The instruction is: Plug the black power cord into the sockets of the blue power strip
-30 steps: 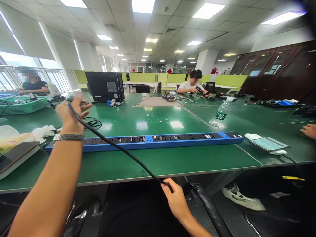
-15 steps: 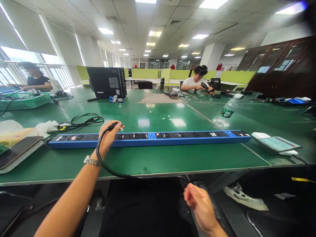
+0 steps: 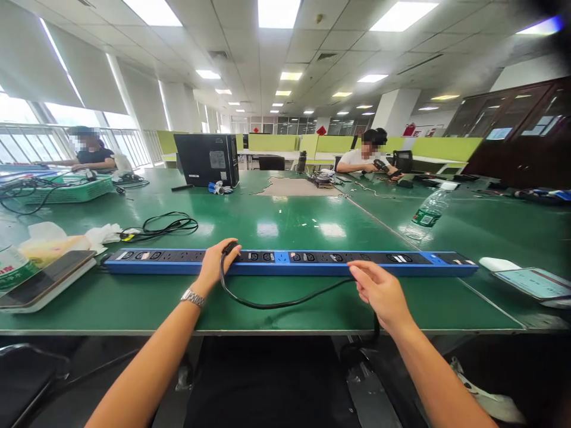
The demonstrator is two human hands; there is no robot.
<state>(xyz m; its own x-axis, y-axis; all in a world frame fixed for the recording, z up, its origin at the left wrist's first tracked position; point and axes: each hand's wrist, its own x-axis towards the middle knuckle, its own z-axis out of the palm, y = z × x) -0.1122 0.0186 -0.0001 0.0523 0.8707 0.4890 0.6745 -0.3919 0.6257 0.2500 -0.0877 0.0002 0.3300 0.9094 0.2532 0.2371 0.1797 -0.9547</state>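
Note:
A long blue power strip (image 3: 279, 270) with a black face and several sockets lies across the green table. My left hand (image 3: 213, 266), with a watch at the wrist, is closed around the black plug (image 3: 229, 246) of a power cord, right over the left half of the strip. Whether the plug sits in a socket I cannot tell, as my fingers cover its end. From it the black cord (image 3: 276, 305) sags in a curve toward my right hand (image 3: 381, 291). That hand pinches the cord before the strip's right half, and the cord then drops past the table edge.
Left of the strip lie a phone (image 3: 49, 276) and a plastic bag (image 3: 66, 241). Behind it are a coiled black cable (image 3: 172, 223) and a computer case (image 3: 207, 159). A water bottle (image 3: 430, 211) and a tablet (image 3: 535, 280) are on the right. Two people sit farther back.
My left hand has brought the plug down onto the strip. My right hand has risen from below the table edge and lifted the cord above the table. The view has shifted slightly.

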